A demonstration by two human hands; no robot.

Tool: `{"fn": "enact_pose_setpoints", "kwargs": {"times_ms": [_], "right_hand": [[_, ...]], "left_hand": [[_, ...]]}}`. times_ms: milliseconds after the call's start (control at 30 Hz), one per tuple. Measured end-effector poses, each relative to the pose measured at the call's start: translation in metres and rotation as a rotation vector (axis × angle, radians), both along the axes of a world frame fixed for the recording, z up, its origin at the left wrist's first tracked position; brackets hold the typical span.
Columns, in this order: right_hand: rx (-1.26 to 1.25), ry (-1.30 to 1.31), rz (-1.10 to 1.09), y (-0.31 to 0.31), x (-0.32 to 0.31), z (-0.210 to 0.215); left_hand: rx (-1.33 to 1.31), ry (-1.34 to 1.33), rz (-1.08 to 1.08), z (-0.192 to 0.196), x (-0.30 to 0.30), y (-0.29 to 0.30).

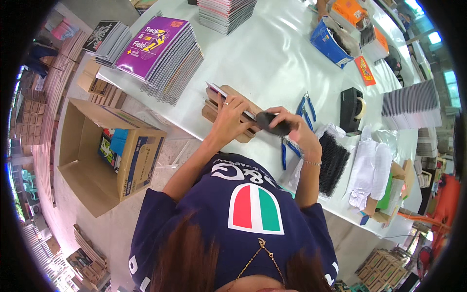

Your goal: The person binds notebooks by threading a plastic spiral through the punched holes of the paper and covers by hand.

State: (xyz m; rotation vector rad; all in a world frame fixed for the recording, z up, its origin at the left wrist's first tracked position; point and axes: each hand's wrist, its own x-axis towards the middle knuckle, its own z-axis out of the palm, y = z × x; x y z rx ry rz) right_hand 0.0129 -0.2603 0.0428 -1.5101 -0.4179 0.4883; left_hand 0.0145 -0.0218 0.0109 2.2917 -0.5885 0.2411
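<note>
My left hand (231, 117) has its fingers closed on a thin booklet (214, 88) that stands on edge in a wooden holder (243, 100) at the table's near edge. My right hand (299, 131) is wrapped round a dark, rounded oval object (271, 123), whose left end meets the booklet's near end by my left fingertips. I cannot make out its exact kind. Just below my right hand, part of a thin wire coil shows. Blue-handled pliers (306, 108) lie to the right of the holder, and other blue handles (284, 155) show beneath my right wrist.
Spiral-bound purple notebooks (155, 46) are stacked at the far left. An open cardboard box (141, 160) stands left below the table. Rightward lie black coils (334, 163), a tape dispenser (351, 109), white wrapped bundles (365, 170), a blue container (333, 44) and a tall book stack (411, 104).
</note>
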Motion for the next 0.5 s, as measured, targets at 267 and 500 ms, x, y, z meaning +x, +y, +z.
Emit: {"fn": "enact_pose_setpoints", "kwargs": {"times_ms": [267,500], "right_hand": [[-0.033,0.009,0.03,0.002,0.007,-0.004],[-0.139,0.001,0.203,0.012,-0.007,0.029]], "left_hand": [[-0.04,0.026,-0.048,0.007,0.005,0.006],[-0.024,-0.048,-0.056,0.002,0.002,0.01]]}}
